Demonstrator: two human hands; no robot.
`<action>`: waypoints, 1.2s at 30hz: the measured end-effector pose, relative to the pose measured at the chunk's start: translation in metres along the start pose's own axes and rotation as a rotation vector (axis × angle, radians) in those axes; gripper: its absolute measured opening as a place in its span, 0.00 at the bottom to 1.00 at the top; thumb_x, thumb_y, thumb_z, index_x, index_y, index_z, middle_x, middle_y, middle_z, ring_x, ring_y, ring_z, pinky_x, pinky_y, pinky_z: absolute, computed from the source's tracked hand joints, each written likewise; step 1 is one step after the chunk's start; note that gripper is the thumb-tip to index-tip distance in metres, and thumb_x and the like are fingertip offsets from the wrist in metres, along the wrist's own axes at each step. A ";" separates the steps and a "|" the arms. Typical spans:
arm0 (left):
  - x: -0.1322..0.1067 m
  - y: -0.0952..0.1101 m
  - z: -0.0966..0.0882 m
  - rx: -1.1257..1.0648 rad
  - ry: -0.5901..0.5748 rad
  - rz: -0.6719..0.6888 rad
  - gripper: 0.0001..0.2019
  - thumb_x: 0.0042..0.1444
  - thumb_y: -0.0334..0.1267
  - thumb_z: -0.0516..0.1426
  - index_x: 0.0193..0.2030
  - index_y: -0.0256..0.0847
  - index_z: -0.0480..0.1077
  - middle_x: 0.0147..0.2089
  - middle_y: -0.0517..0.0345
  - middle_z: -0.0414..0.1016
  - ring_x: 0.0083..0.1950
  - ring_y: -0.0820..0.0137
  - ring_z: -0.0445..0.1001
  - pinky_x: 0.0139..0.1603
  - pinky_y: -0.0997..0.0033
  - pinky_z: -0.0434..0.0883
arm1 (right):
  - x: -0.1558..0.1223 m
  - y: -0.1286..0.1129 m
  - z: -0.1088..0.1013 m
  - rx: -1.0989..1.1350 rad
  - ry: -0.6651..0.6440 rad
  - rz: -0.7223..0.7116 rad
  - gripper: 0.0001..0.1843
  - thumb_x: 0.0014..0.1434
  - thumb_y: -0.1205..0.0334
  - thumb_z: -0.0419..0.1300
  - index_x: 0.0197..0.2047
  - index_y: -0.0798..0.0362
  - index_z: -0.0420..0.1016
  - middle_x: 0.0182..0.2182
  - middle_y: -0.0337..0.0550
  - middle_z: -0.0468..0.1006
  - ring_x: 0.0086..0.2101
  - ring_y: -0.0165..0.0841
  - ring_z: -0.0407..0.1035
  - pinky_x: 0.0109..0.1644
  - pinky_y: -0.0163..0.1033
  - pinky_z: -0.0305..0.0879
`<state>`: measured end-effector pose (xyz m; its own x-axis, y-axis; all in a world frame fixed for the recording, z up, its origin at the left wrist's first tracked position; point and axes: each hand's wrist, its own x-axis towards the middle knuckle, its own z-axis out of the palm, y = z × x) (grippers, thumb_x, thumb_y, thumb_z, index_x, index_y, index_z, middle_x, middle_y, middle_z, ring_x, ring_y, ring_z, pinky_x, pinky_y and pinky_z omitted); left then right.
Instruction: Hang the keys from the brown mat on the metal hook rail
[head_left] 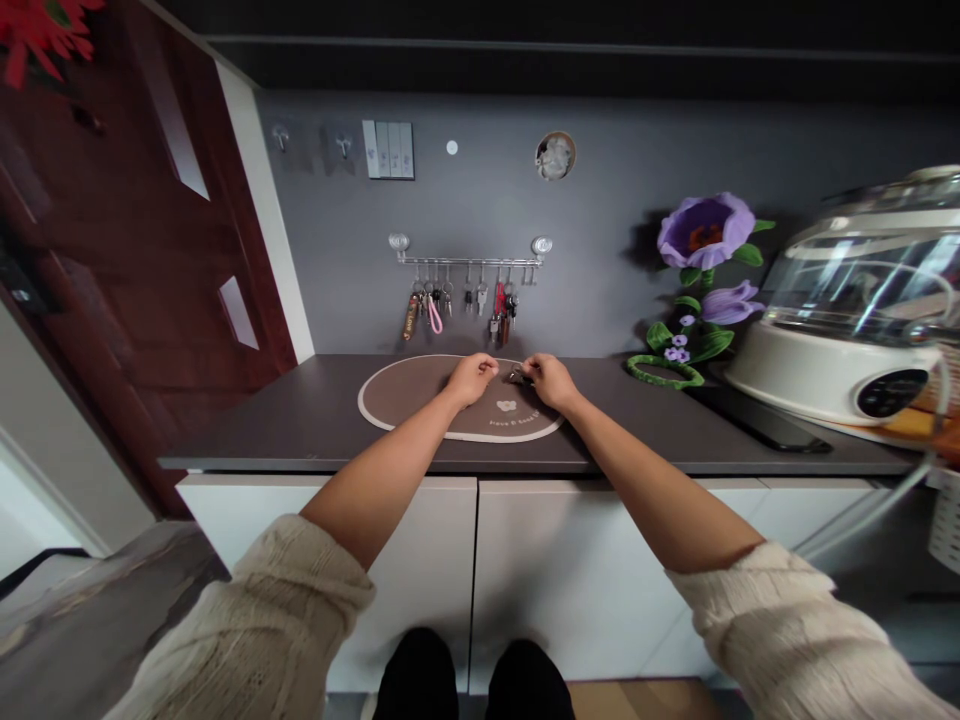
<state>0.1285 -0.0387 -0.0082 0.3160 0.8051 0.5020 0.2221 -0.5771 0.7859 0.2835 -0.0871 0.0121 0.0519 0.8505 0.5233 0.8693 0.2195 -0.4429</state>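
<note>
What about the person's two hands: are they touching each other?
No, a visible gap separates the left hand from the right hand above the mat.

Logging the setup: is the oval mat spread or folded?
Spread: the mat lies flat on the counter, its oval outline showing, with no fold visible.

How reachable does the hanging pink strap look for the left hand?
Likely yes: the pink strap hangs from the hook rail beyond the left hand, with nothing visible between them.
</note>
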 end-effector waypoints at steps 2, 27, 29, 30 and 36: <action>0.000 0.001 0.000 -0.002 -0.001 0.017 0.05 0.48 0.30 0.52 0.32 0.35 0.68 0.30 0.57 0.70 0.32 0.75 0.66 0.38 0.74 0.65 | 0.001 0.001 0.001 0.030 0.016 -0.034 0.08 0.52 0.68 0.49 0.28 0.57 0.69 0.30 0.45 0.72 0.32 0.29 0.63 0.38 0.32 0.56; -0.002 0.010 -0.003 0.066 -0.020 0.144 0.02 0.48 0.31 0.52 0.27 0.36 0.64 0.24 0.62 0.66 0.28 0.76 0.64 0.34 0.75 0.63 | -0.002 -0.005 0.001 0.211 -0.039 -0.229 0.10 0.54 0.61 0.48 0.32 0.56 0.68 0.30 0.43 0.70 0.33 0.30 0.62 0.40 0.34 0.56; -0.002 0.010 -0.003 0.023 -0.004 0.117 0.02 0.48 0.32 0.52 0.27 0.36 0.64 0.24 0.63 0.66 0.28 0.77 0.64 0.34 0.75 0.63 | -0.002 -0.003 0.002 0.223 -0.046 -0.202 0.09 0.53 0.61 0.50 0.32 0.56 0.68 0.30 0.42 0.70 0.33 0.29 0.62 0.39 0.34 0.56; -0.002 0.010 -0.002 -0.001 0.001 0.104 0.02 0.48 0.32 0.52 0.27 0.36 0.63 0.24 0.63 0.66 0.28 0.77 0.64 0.34 0.75 0.63 | -0.002 -0.003 0.003 0.225 -0.051 -0.193 0.09 0.53 0.61 0.51 0.31 0.56 0.68 0.30 0.42 0.70 0.32 0.29 0.62 0.39 0.34 0.57; -0.002 0.011 0.000 -0.105 0.015 0.066 0.04 0.47 0.35 0.53 0.27 0.36 0.63 0.24 0.63 0.65 0.28 0.77 0.63 0.32 0.76 0.62 | -0.002 -0.002 0.006 0.357 -0.056 -0.170 0.09 0.50 0.58 0.53 0.29 0.55 0.68 0.28 0.39 0.70 0.30 0.28 0.62 0.37 0.34 0.58</action>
<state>0.1301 -0.0468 -0.0010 0.3129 0.7685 0.5582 0.1037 -0.6118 0.7842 0.2791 -0.0867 0.0076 -0.1133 0.8107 0.5744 0.6369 0.5030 -0.5843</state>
